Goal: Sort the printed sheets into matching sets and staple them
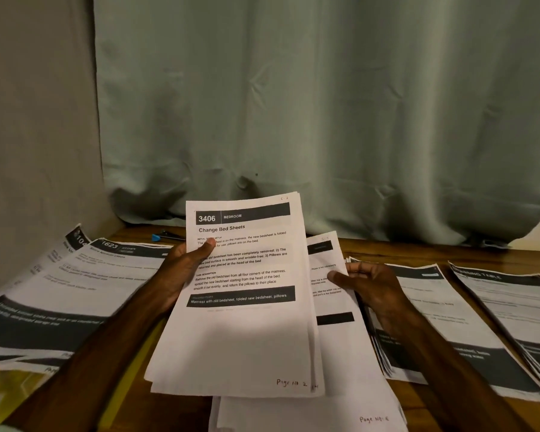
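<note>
Sheets in a stack of sheets [240,291] stand in the middle of the view, lifted over the worktop [418,249]. The long axis of the stack runs away from the person, the heading end "3406 BEDROOM, Change Bed Sheets" points to the curtain [325,120], and the print reads upright. The bottom corner carries the handwritten "Page No 2".

The left hand [181,272] comes in from the lower left. Its grip is closed on the left edge of the stack, thumb flat on the printed face, fingers hidden behind.

The right hand [368,288] comes from the lower right and pinches the right edge of a second sheet [334,353], thumb on its face. This sheet lies partly under the stack and points the same way.

On the left lies a left pile [75,282] headed "1623 KITCHEN", fanned over another one. On the right lie two right piles [512,307] side by side, long axis also away from the person. A blue-tipped tool [156,237] lies near the curtain; I cannot tell what it is
</note>
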A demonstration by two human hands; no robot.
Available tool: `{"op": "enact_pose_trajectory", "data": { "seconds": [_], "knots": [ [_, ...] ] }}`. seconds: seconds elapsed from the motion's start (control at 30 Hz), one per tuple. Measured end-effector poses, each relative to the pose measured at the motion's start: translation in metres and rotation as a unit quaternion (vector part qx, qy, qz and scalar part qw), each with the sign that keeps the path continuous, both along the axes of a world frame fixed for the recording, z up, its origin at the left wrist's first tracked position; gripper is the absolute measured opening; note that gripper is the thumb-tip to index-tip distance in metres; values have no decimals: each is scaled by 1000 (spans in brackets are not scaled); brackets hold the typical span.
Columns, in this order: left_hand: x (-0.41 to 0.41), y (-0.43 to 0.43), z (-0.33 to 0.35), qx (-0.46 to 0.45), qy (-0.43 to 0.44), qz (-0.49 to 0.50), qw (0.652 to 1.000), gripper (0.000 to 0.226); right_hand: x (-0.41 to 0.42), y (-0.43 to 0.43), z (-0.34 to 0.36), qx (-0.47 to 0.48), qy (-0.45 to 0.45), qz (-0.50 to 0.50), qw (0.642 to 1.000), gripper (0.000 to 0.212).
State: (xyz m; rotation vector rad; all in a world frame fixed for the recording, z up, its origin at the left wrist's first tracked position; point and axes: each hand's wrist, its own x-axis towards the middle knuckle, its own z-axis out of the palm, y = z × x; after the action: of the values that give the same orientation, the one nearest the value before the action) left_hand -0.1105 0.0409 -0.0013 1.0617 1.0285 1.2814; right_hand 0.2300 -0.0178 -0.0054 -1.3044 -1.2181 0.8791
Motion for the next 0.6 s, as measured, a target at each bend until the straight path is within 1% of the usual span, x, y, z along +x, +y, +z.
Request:
{"op": "enact_pose_trajectory", "data": {
  "seconds": [0.07, 0.13, 0.2, 0.27, 0.3, 0.33, 0.4, 0.47, 0.53, 0.6],
  "knots": [
    [1, 0, -1, -1, 13, -9, 1000, 32, 1, -1, 4, 23, 18, -6, 1000, 28],
    [5, 0, -2, 10, 48, 4, 999, 28, 2, 0, 5, 47, 4, -24, 999, 28],
    [8, 1, -4, 34, 88, 33, 995, 20, 2, 1, 4, 39, -69, -26, 997, 29],
    [8, 2, -7, 51, 112, 58, 991, 16, 0, 3, -3, -13, -162, 18, 987, 36],
    [7, 3, -8, 54, 118, 65, 989, 17, -1, 5, -6, -35, -181, 33, 982, 37],
    [6, 4, -9, 52, 119, 70, 989, 19, -2, 4, -5, -42, -174, 33, 983, 36],
    [4, 5, -10, 46, 117, 74, 989, 20, 1, -2, 3, -24, -108, 14, 994, 24],
    [3, 6, -10, 43, 115, 72, 990, 19, 11, -8, 15, 30, -42, -50, 997, 18],
    [4, 6, -9, 40, 125, 68, 989, 18, 26, -10, 24, 85, 16, -141, 986, 23],
    [5, 7, -10, 37, 140, 68, 987, 14, 39, -8, 27, 123, 48, -237, 963, 32]
  ]
}}
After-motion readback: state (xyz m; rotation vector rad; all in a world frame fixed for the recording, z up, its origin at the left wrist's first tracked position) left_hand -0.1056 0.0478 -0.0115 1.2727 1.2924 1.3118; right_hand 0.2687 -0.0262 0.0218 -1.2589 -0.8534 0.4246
